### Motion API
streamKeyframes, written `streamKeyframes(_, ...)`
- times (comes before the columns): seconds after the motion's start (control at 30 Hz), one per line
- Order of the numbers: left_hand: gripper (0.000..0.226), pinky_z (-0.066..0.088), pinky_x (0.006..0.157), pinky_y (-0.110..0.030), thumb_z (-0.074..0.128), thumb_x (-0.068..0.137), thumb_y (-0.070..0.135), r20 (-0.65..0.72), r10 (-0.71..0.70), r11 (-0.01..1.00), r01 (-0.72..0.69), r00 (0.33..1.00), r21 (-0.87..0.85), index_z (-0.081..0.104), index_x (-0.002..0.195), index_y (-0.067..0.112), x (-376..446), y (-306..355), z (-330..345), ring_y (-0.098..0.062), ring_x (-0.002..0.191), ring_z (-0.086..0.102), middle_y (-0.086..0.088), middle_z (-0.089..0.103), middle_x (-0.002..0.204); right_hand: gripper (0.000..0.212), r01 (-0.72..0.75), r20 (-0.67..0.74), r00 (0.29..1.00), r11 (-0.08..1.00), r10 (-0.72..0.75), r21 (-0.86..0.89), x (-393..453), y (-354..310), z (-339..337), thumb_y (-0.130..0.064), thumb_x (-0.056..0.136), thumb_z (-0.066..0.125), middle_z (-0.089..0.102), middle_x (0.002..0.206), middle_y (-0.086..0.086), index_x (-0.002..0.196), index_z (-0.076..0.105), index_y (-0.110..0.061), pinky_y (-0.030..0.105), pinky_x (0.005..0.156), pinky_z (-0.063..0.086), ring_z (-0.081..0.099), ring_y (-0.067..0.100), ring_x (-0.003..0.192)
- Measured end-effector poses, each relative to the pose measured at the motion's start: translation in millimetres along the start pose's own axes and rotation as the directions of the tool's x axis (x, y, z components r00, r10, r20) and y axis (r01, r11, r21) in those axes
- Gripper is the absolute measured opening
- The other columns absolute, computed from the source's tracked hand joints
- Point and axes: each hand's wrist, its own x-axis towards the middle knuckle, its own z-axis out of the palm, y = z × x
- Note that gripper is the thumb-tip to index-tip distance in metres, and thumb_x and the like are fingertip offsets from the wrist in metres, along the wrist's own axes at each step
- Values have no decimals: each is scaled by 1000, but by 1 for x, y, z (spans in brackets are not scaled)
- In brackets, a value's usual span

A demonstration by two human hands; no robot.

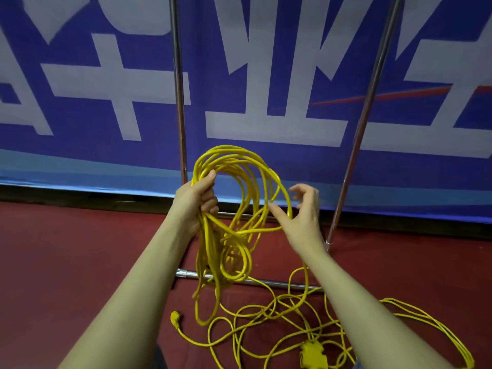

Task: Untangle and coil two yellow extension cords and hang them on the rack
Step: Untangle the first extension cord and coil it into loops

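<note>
Head view: left hand (198, 202) has its fingers (210, 206) clenched round a bunch of loops of thin yellow rubbery extension cord (234, 166). Right hand (300, 217) hovers released beside the loops, fingertip touching a strand. Below the fingers, loose yellow cord (279, 315) sprawls tangled on red carpet (66, 249). Light, floppy and springy, it looks best gathered at the loop tops, since it could snag.

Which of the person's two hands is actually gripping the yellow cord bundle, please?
The left hand: its fingers curl round the coiled yellow cord. The right hand is spread open beside the loops.
</note>
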Motion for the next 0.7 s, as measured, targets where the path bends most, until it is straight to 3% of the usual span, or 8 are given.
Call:
streamKeyframes(0.07,33,23,35,-16,52,97,27,-35,8,999,-10,999,-53,39,68,20,5,0,-6,-4,29,22,9,22,39,16,33,156,986,993,-50,110,-4,-10,3,-20,76,72,53,80,-6,84,61,-11,12,71,36,48,0,74)
streamKeyframes(0.13,32,25,34,-15,51,98,28,-67,24,994,-31,997,-107,41,68,21,9,-1,-11,-3,29,22,10,21,40,7,-63,377,926,980,-12,187,-10,-14,7,-10,79,72,61,77,1,82,65,-10,11,69,40,53,-1,70)
streamKeyframes(0.3,35,30,34,-15,52,98,28,-149,45,968,-80,988,-238,38,66,22,12,-2,-19,-3,29,23,10,20,39,32,-338,586,799,908,139,246,-17,-12,16,11,82,64,64,104,9,93,50,-15,13,83,47,64,-4,88)
streamKeyframes(0.43,36,31,34,-15,52,98,29,-178,54,943,-109,983,-314,38,66,21,15,-1,-22,-3,29,24,10,20,39,37,-442,759,635,873,141,208,-20,-3,24,6,86,60,56,117,7,117,48,-10,10,87,42,58,-15,97)
streamKeyframes(0.5,35,31,34,-15,52,98,29,-196,62,931,-128,979,-342,38,66,21,14,-1,-22,-3,29,25,10,21,38,43,-498,793,592,839,145,219,-18,-5,24,-1,81,63,57,117,6,121,48,-8,9,84,42,59,-13,94)
streamKeyframes(0.6,37,31,34,-14,51,99,29,-217,54,909,-138,975,-392,39,65,20,13,-2,-24,-4,29,26,10,22,38,50,-653,859,496,707,129,271,-13,-7,14,-3,72,61,61,104,6,120,48,-1,9,66,47,64,-4,80)
streamKeyframes(0.7,36,32,35,-14,51,99,28,-229,43,897,-138,973,-420,40,65,20,14,-4,-25,-4,29,26,9,22,37,53,-695,907,416,668,72,266,-9,-5,6,3,70,62,64,105,8,120,48,-2,17,75,50,65,9,94)
